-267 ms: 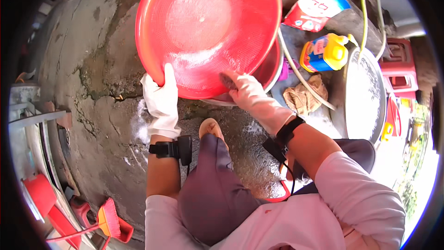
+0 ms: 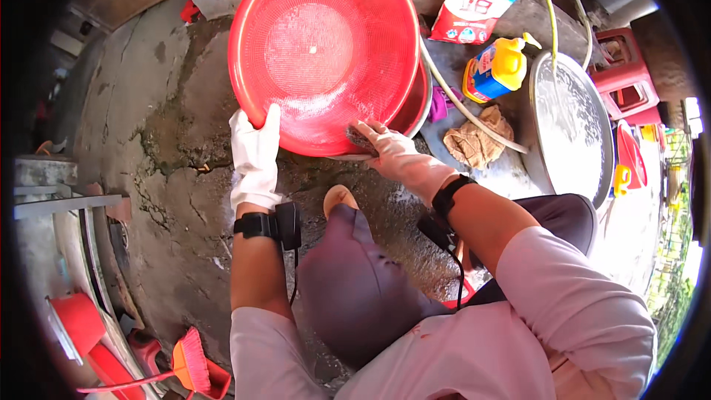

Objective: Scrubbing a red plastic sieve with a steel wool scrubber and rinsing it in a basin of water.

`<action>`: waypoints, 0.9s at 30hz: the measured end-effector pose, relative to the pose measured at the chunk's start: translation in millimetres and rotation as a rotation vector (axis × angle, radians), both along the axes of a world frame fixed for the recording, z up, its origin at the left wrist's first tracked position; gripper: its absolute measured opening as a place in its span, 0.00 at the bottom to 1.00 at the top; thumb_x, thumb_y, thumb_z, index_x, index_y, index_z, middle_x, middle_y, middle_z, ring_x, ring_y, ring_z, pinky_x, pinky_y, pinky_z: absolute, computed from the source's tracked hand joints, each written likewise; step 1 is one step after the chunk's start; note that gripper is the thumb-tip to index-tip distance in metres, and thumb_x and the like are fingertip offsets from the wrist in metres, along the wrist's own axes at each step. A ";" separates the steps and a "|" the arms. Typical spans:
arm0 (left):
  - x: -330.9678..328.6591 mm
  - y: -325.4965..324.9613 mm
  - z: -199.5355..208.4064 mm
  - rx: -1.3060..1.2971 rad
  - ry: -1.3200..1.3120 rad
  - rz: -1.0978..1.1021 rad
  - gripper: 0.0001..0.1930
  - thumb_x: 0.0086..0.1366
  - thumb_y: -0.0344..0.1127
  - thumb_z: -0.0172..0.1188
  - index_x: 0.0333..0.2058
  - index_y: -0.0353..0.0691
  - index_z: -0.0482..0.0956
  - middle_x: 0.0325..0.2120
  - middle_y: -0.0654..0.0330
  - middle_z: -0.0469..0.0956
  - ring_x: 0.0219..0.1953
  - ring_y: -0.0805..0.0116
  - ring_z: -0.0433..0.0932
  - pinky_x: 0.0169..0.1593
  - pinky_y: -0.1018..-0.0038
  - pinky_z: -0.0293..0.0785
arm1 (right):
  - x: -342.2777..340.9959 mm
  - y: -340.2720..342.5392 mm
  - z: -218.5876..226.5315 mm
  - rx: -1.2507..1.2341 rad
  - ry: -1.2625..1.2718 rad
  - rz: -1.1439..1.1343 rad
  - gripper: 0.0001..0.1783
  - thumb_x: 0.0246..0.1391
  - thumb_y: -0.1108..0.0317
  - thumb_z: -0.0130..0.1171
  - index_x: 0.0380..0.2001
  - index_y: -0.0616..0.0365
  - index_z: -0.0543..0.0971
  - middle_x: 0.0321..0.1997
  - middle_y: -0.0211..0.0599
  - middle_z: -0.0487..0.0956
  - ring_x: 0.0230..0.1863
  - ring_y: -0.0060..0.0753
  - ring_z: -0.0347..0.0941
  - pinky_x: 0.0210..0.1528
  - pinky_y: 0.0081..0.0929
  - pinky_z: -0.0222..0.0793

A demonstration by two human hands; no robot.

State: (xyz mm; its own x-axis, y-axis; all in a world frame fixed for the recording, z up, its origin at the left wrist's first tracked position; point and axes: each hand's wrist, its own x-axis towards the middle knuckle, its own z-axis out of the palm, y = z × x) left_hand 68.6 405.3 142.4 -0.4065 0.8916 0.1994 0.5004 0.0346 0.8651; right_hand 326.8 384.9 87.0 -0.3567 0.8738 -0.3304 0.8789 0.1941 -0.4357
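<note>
A large red plastic strainer basket (image 2: 309, 37), its mesh wet and shiny, is tilted with its inside facing me. My left hand (image 2: 255, 152), in a white glove, grips the near left rim, thumb inside. In my right hand (image 2: 404, 155), also gloved, is a dark grey scrubbing pad (image 2: 361, 139), pressed against the inner wall near the rim; the fingers partly cover it. Beneath the basket, at its right, shows part of a metal-rimmed basin (image 2: 422, 104) with a red inside. The rest of that basin is hidden.
To the right are a red, white and blue bag (image 2: 474, 7), a yellow pump bottle (image 2: 500, 70), a brown cloth (image 2: 478, 137), a purple item (image 2: 441, 104) and a hose (image 2: 470, 115). A metal tub of water (image 2: 574, 133) stands beyond. An orange broom (image 2: 191, 363) lies lower left.
The basket has moved a little farther from me and appears smaller. My right hand has slid the pad slightly along the wall. The surroundings at the right have shifted left in view.
</note>
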 end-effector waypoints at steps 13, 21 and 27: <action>28.9 -23.5 75.9 -0.039 0.461 -0.064 0.19 0.57 0.41 0.68 0.41 0.33 0.77 0.43 0.49 0.75 0.46 0.50 0.76 0.52 0.63 0.71 | 6.6 8.6 -22.9 -0.243 0.075 -0.026 0.44 0.52 0.77 0.54 0.70 0.33 0.56 0.75 0.45 0.54 0.72 0.43 0.56 0.71 0.31 0.54; 42.9 15.4 88.6 0.223 0.523 -0.037 0.11 0.53 0.24 0.61 0.36 0.32 0.72 0.42 0.47 0.71 0.44 0.49 0.73 0.48 0.63 0.71 | 23.3 19.3 -36.7 -0.320 0.338 -0.088 0.39 0.53 0.76 0.57 0.68 0.36 0.62 0.70 0.43 0.64 0.65 0.43 0.68 0.65 0.31 0.64; 53.1 22.8 80.1 0.224 0.153 -0.123 0.08 0.54 0.18 0.58 0.32 0.34 0.73 0.39 0.54 0.69 0.36 0.65 0.74 0.38 0.71 0.74 | 58.5 103.4 -16.5 -0.194 0.072 -0.129 0.33 0.42 0.67 0.65 0.57 0.41 0.74 0.53 0.47 0.77 0.56 0.48 0.73 0.58 0.39 0.71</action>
